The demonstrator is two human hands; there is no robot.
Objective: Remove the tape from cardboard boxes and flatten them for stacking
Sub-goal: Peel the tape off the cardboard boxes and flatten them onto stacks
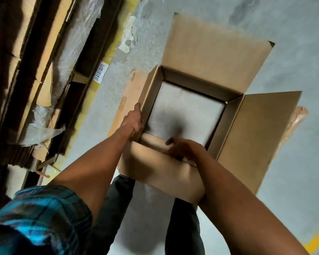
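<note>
**Me:** Cardboard box [206,100] first: it sits at the centre of my view on the grey floor [293,52], open at the top, and the same grey shows through where its bottom should be, so I judge both ends are already open.

**Partner:** What's off to the left?

**Me:** At nine o'clock, a stack of flattened cardboard [31,70] wrapped in torn plastic film [44,133]. That's probably where this one ends up.

**Partner:** And your hands?

**Me:** My left hand [134,124] grasps the box's wall at the eight o'clock corner, thumb along the rim, to steady it. My right hand [184,150] is at six o'clock, curled over the near flap [160,170]. It's blurred, so I can't tell whether it truly grips or only presses.

**Partner:** Why hold it like that?

**Me:** I reckon one hand braces while the other pushes, so the walls can skew and fold flat.

**Partner:** How does the box look?

**Me:** Plain brown, clean inside. The far flap [217,57] stands open at twelve o'clock, the right flap [261,135] splays at three. A crumpled strip of brown tape [298,116] clings beyond that flap.
</note>
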